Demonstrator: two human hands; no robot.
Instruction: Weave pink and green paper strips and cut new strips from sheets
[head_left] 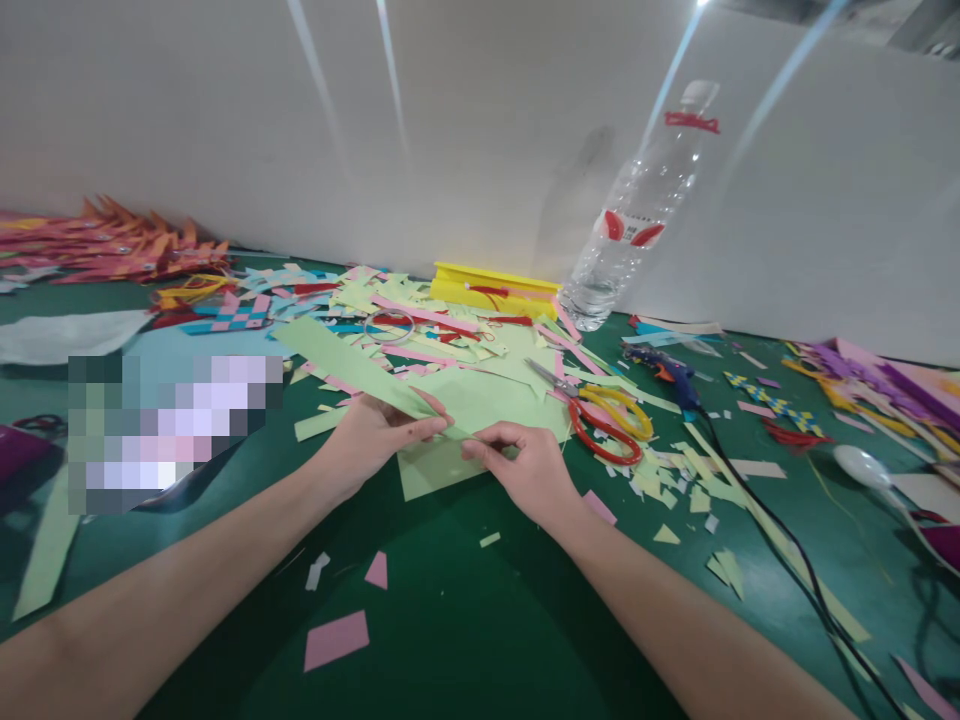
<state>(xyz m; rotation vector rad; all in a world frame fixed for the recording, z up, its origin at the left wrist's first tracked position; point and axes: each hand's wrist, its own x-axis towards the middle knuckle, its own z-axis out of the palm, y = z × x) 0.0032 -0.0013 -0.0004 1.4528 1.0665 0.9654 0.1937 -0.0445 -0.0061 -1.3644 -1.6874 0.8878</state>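
Observation:
A long light green paper strip (352,370) slants from the upper left down to my two hands near the middle. My left hand (386,430) pinches it between thumb and fingers. Close by on the right, my right hand (517,460) is closed on the strip's narrow end, thumb against forefinger. Beneath and behind both hands lie light green paper sheets (442,475). Scissors with red and yellow handles (606,447) rest just right of my right hand, their blades pointing to the upper left.
A water bottle (626,225) stands by the wall behind a yellow folded strip (480,290). A blue glue gun (675,380) trails a black cable at right. Paper scraps, a white spoon (862,465) and orange folded pieces (150,245) surround the green table (442,640).

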